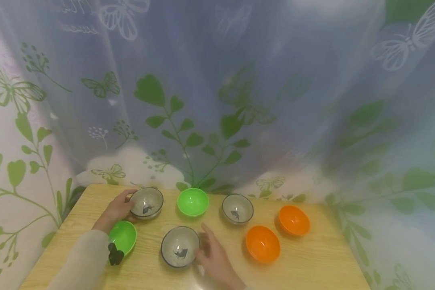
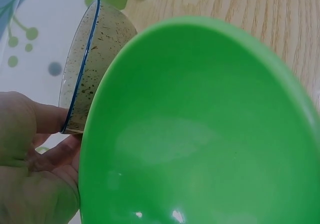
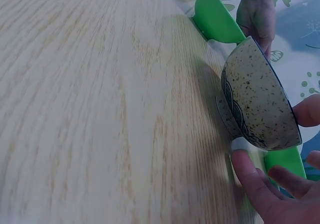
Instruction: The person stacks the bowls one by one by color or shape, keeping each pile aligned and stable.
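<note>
At the back left, my left hand pinches the near-left rim of a speckled grey bowl with a fish drawn inside; thumb and fingers lie either side of its blue edge. Just below my left wrist stands a green bowl, large in the left wrist view. At the front middle sits another speckled grey fish bowl. My right hand is at its right side, fingers spread. In the right wrist view the thumb overlaps this bowl's rim, while the forefinger points toward its foot.
A second green bowl and a third grey fish bowl stand along the back. Two orange bowls are on the right. The wooden table meets a printed curtain behind. A black device sits on the left wrist.
</note>
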The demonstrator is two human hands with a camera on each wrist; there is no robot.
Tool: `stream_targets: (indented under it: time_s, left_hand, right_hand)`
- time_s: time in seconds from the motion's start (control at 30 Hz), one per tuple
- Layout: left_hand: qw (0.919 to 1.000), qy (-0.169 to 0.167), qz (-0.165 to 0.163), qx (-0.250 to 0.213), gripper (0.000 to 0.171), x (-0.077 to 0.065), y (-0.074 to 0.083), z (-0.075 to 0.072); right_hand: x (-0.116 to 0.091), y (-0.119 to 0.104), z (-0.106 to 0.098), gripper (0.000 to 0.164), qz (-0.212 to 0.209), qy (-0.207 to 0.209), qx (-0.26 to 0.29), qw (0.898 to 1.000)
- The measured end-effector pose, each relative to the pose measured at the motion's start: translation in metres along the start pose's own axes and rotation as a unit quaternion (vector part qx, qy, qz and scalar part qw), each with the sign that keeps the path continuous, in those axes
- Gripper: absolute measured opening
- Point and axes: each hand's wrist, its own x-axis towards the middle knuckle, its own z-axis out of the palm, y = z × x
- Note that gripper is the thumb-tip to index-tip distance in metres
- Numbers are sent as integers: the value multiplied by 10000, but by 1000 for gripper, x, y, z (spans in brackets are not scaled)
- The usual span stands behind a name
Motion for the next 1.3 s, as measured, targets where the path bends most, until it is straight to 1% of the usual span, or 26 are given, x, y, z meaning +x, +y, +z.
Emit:
stream_targets:
  time_s: [0.07,0.23,0.53,0.7,0.8,0.97,1.03,1.17,1.3]
  left_hand:
    - [10000,18,-5,-51,56,0,0,0]
    - [9997,44,-50,-223,56,1,0,1]
    - [9996,38,-28,-269,55,0,0,0]
    - [9996,47,-80,-282,55,1,-1,-1]
    - [9995,31,-110,-283,55,0,0,-1]
    - [9994,-27,-156,-312,56,-1,2,-2]
    - [9995,-49,-135,-289,56,-1,3,-3]
    - [9996,-28,-23,-264,57,-2,6,-4]
    - [9996,-8,54,-259,58,-2,7,-4]
  right_hand:
    - [0,-1,1,77,-16,26,-129,9999]
    - [0,-3,2,75,-25,-10,-104,9999]
    - [1,1,4,73,-32,-179,311,9993]
    - [3,1,5,72,21,-244,510,9984]
    - [3,0,6,71,24,-238,487,9985]
    - [4,-2,7,70,26,-195,288,9994]
    - [4,-2,7,70,81,-187,302,9993]
    - [5,-3,8,70,179,-229,514,9983]
    - [5,-4,9,69,90,-238,419,9988]
